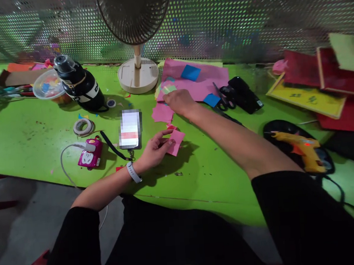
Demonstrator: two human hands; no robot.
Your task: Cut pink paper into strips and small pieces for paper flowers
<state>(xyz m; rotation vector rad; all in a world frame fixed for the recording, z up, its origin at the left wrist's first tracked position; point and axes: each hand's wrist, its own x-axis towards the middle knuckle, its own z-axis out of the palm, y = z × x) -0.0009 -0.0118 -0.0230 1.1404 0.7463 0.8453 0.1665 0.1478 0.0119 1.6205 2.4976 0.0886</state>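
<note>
Between the thumb and fingers of my left hand [154,151] is a small pink paper square [177,142], held just above the green table. My right hand [179,102] reaches across to the far side, its fingers curled down at a pile of paper pieces. Pale green paper slips [169,88] lie at its fingertips; whatever is in that grip is hidden. Close below it lies a pink paper piece [162,112]. A large pink sheet [208,84] spreads behind, with a blue paper square [190,72] on it and another blue piece [212,100] by its near edge.
A fan [138,75] stands at the back, left of the papers. Scissors [223,99] lie right of them, and a yellow glue gun [305,149] rests farther right. Leftward are a phone [130,129], a power adapter [90,154], a tape roll [83,126] and a black bottle [81,84].
</note>
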